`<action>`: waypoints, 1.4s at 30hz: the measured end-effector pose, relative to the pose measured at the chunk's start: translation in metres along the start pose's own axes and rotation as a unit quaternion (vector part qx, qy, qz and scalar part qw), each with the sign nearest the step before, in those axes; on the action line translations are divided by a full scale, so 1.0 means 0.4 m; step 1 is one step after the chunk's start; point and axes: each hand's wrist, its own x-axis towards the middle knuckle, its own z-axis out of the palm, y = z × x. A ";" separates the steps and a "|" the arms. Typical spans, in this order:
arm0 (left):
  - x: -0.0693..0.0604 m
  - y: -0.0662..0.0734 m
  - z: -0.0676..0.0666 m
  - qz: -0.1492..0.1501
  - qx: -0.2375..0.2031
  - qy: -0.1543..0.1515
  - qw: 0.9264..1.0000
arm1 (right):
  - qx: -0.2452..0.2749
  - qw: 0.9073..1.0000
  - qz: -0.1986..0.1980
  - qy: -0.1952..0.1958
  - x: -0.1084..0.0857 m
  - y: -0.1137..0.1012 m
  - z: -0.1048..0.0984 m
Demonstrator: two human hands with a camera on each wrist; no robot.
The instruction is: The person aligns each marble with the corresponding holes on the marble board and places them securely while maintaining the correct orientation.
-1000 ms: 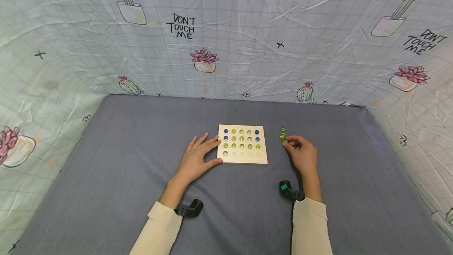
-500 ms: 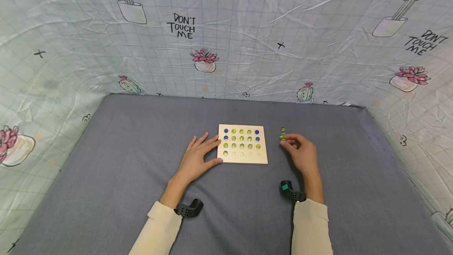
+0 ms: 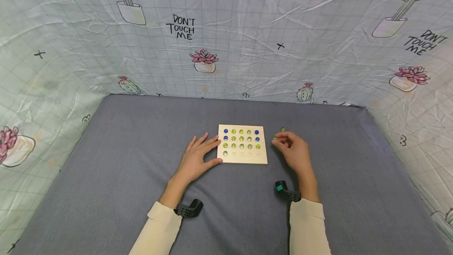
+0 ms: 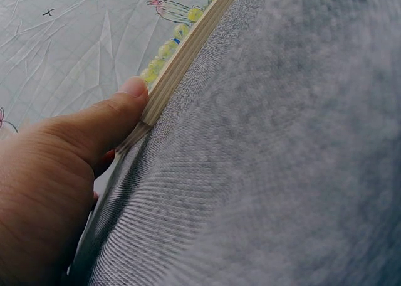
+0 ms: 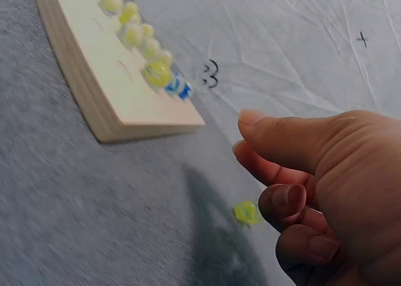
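Observation:
A square-edged wooden board [image 3: 247,159] lies flat on the cloth, with rows of green and blue marbles in its hollows. My left hand [image 3: 194,161] is spread at the board's left side, its thumb touching the near corner and its fingers touching the left edge. To the right of the board, my right hand [image 3: 296,153] pinches a yellow-green marble [image 3: 275,138] between thumb and index finger, just above the cloth. In the right wrist view that pinched marble is hidden behind the thumb, while another marble [image 5: 246,212] shows beyond the curled fingers.
One loose green marble [image 3: 282,129] lies behind the right hand. The front row of the board has several bare hollows. Grey cloth [image 3: 226,207] covers the table, and a printed curtain [image 3: 247,23] hangs around its back and sides.
My right hand has moved left toward the board, with a marble now at its fingertips. The loose marbles grouped by those fingers are no longer visible there. My left hand and the board stay put.

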 end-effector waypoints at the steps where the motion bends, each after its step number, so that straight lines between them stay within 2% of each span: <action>1: 0.000 0.000 0.000 0.000 0.000 0.000 1.000 | 0.002 1.000 -0.002 -0.005 0.000 -0.004 0.003; 11: 0.001 0.001 -0.002 -0.002 -0.002 -0.002 1.000 | 0.013 0.999 -0.023 -0.033 0.004 -0.038 0.032; 19: 0.004 -0.001 -0.001 0.000 -0.002 -0.003 1.000 | 0.022 0.997 -0.058 -0.047 0.004 -0.060 0.048; 31: 0.003 -0.003 -0.001 0.001 0.000 -0.002 1.000 | 0.040 0.994 -0.073 -0.072 -0.002 -0.091 0.072; 42: 0.001 -0.002 -0.002 -0.003 0.002 -0.004 1.000 | 0.033 0.991 -0.087 -0.100 -0.008 -0.112 0.097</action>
